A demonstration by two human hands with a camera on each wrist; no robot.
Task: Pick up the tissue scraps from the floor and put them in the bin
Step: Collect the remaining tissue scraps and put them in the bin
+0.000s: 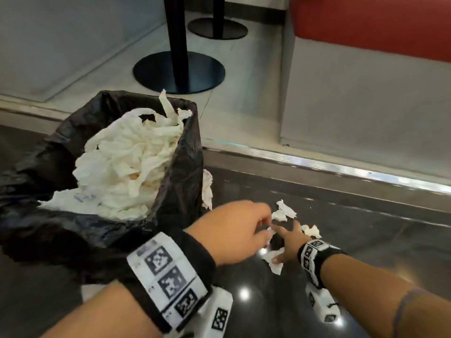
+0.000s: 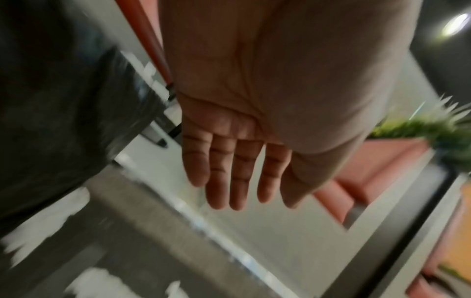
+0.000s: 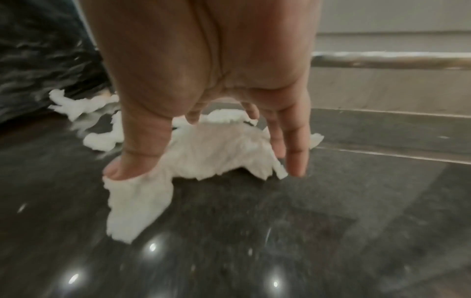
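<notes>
The bin (image 1: 180,152), lined with a black bag, stands at the left, heaped with white tissue (image 1: 127,162). My left hand (image 1: 263,223) hovers just right of the bin, and in the left wrist view that left hand (image 2: 237,177) is flat and empty, fingers straight. My right hand (image 1: 288,242) is down on the dark floor with its fingers spread over a torn tissue scrap (image 1: 274,261). In the right wrist view the right hand (image 3: 209,168) has its thumb pressing on that tissue scrap (image 3: 137,205). More scraps (image 1: 284,211) lie just beyond.
Another tissue piece (image 1: 207,189) lies against the bin's right side, and one scrap (image 1: 312,231) sits by my right wrist. A metal-edged step (image 1: 317,164) runs behind. Black table pedestals (image 1: 179,71) and a red seat (image 1: 366,23) stand on the raised floor.
</notes>
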